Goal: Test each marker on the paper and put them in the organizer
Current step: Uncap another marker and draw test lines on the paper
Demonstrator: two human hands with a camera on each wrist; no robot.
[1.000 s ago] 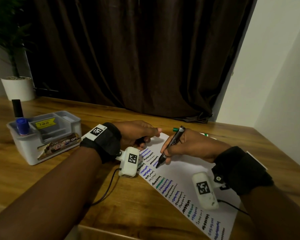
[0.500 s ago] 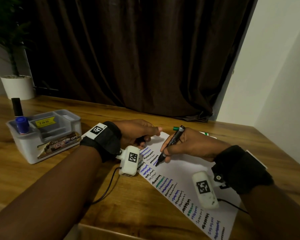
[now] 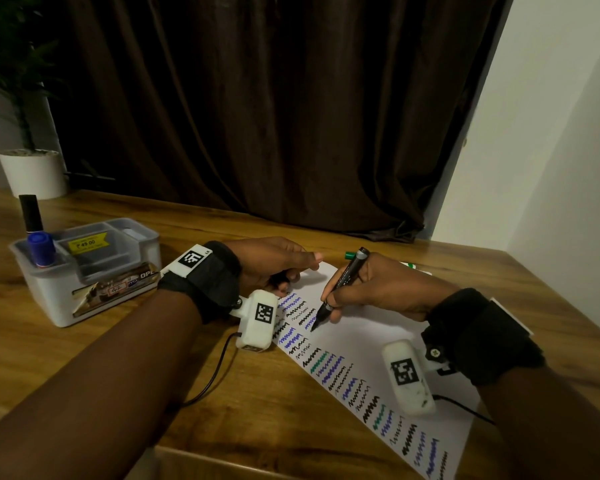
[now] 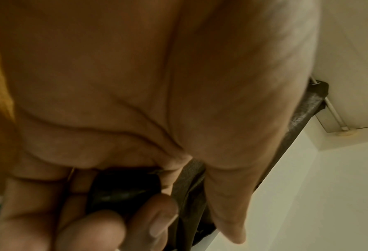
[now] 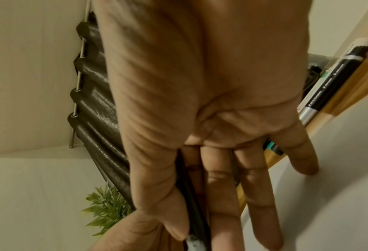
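The right hand is pinching the black marker tip-down on the paper for testing, while the left hand, beside it, is gripping a dark cap for recapping.

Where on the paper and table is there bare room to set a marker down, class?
Bare wood lies between the organizer and the left hand. The paper is blank under the right hand. Its left edge is crowded with squiggles.

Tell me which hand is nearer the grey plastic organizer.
Left. The left hand rests at the paper's edge just right of the grey plastic organizer; the right hand, holding the black marker, sits farther right.
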